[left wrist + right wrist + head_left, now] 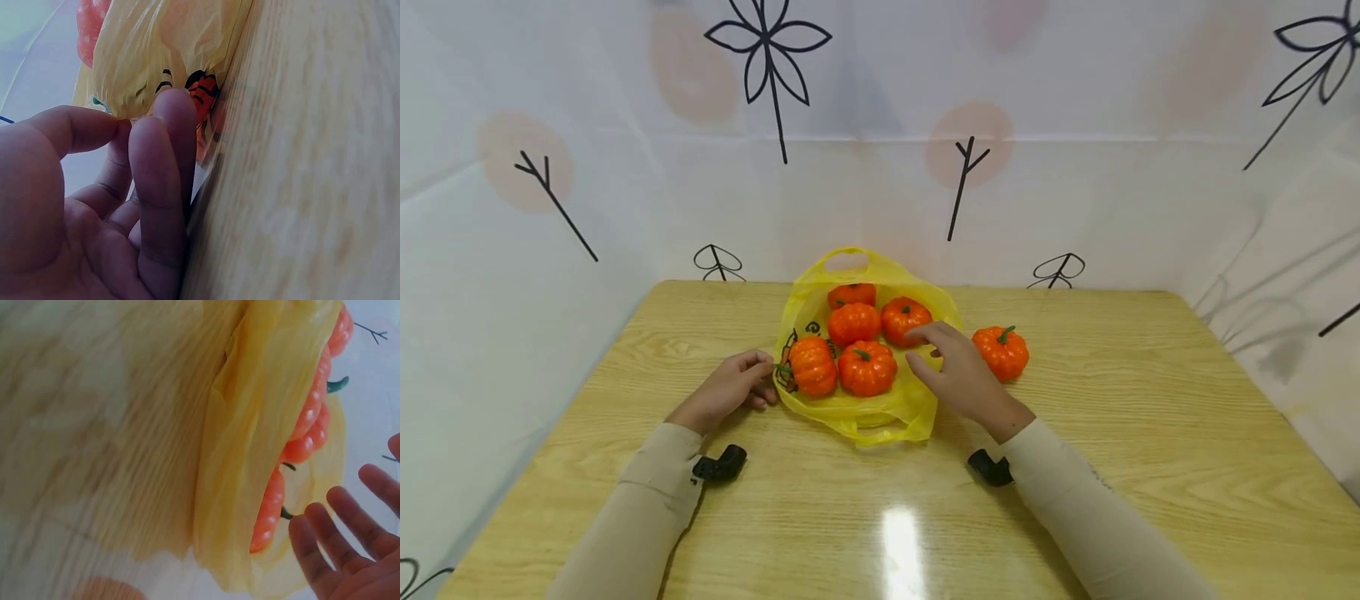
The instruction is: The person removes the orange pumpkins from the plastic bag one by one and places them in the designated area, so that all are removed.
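A yellow plastic bag [887, 417] lies on the table, its mouth spread open, with several small orange pumpkins [868, 368] inside. At the bag's left rim, my left hand [733, 387] pinches the plastic edge between thumb and forefinger; the left wrist view shows the fingertips [122, 125] meeting there. My right hand [962, 371] hovers over the bag's right side with fingers spread and nothing held. Its fingers [340, 537] are apart from the pumpkins in the right wrist view. One more pumpkin [1002, 353] with a green stem sits outside, just right of the right hand.
The wooden table [820, 517] meets a white cloth backdrop [880, 192] with black plant drawings behind the bag. Dark wrist camera mounts [721, 464] stick out at both sleeves.
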{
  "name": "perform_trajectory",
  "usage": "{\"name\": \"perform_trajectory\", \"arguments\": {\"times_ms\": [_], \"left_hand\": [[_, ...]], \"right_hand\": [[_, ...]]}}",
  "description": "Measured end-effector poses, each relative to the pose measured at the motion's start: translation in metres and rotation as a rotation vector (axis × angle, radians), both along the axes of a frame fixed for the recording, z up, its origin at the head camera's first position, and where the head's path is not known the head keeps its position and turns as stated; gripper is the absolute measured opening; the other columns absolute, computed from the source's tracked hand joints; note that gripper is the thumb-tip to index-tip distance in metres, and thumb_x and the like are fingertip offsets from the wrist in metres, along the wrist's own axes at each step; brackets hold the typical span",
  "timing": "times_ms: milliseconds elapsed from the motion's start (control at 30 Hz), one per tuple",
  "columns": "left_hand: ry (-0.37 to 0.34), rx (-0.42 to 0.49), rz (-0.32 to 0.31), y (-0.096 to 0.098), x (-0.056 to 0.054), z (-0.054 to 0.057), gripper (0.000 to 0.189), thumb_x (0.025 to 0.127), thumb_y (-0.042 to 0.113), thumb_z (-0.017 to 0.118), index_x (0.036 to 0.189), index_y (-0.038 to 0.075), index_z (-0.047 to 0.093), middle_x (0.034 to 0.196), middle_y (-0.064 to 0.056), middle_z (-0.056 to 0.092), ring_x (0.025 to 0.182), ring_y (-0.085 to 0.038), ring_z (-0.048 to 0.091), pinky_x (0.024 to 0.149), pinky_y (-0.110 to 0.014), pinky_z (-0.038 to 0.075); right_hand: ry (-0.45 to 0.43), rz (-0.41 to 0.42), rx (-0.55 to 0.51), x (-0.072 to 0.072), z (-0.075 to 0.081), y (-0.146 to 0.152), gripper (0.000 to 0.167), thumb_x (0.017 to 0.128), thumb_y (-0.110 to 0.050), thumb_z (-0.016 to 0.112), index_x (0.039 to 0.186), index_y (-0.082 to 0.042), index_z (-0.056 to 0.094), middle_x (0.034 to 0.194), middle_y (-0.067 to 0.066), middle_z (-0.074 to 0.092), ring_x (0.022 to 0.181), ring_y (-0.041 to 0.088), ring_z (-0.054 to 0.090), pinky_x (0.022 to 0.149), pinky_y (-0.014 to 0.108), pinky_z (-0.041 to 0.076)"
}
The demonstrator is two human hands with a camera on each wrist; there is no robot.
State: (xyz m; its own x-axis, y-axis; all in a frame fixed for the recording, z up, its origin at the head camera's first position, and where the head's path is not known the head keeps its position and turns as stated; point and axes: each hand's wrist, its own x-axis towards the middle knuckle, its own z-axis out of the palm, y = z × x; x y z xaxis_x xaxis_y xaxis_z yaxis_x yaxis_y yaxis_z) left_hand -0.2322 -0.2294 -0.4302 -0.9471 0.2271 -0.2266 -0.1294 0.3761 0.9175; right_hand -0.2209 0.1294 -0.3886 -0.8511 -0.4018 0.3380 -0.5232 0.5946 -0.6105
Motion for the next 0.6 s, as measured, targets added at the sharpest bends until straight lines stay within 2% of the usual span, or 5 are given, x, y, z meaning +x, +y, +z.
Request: {"name": "perform_trajectory", "arguments": {"times_ms": [233, 400, 600], "left_hand": [[0.005, 0.005, -0.006, 0.001, 0.0, -0.001, 0.035, 0.108, 0.034, 0.044, 0.121, 0.004, 0.055, 0.089, -0.006, 0.065, 0.078, -0.014, 0.065, 0.068, -0.025, 0.056], [-0.003, -0.004, 0.002, -0.001, 0.001, -0.002, 0.033, 0.108, 0.032, 0.043, 0.121, 0.004, 0.055, 0.09, -0.007, 0.065, 0.078, -0.015, 0.066, 0.068, -0.025, 0.057], [0.008, -0.014, -0.002, 0.0, -0.001, -0.001, 0.033, 0.108, 0.032, 0.044, 0.121, 0.004, 0.055, 0.089, -0.008, 0.065, 0.078, -0.015, 0.066, 0.068, -0.026, 0.057]], "right_hand": [[-0.067, -0.03, 0.028, 0.002, -0.001, -0.011, 0.042, 0.098, -0.028, 0.066, 0.135, -0.008, 0.059, 0.137, 0.008, 0.057, 0.122, 0.033, 0.056, 0.097, 0.048, 0.053], [-0.107, -0.001, 0.058, 0.002, -0.005, -0.021, 0.048, 0.097, -0.031, 0.066, 0.14, -0.012, 0.055, 0.141, 0.007, 0.052, 0.125, 0.032, 0.055, 0.101, 0.048, 0.051], [-0.112, 0.04, 0.123, 0.004, -0.009, -0.027, 0.055, 0.097, -0.034, 0.067, 0.146, -0.018, 0.049, 0.148, 0.006, 0.044, 0.136, 0.029, 0.046, 0.111, 0.049, 0.044]]}}
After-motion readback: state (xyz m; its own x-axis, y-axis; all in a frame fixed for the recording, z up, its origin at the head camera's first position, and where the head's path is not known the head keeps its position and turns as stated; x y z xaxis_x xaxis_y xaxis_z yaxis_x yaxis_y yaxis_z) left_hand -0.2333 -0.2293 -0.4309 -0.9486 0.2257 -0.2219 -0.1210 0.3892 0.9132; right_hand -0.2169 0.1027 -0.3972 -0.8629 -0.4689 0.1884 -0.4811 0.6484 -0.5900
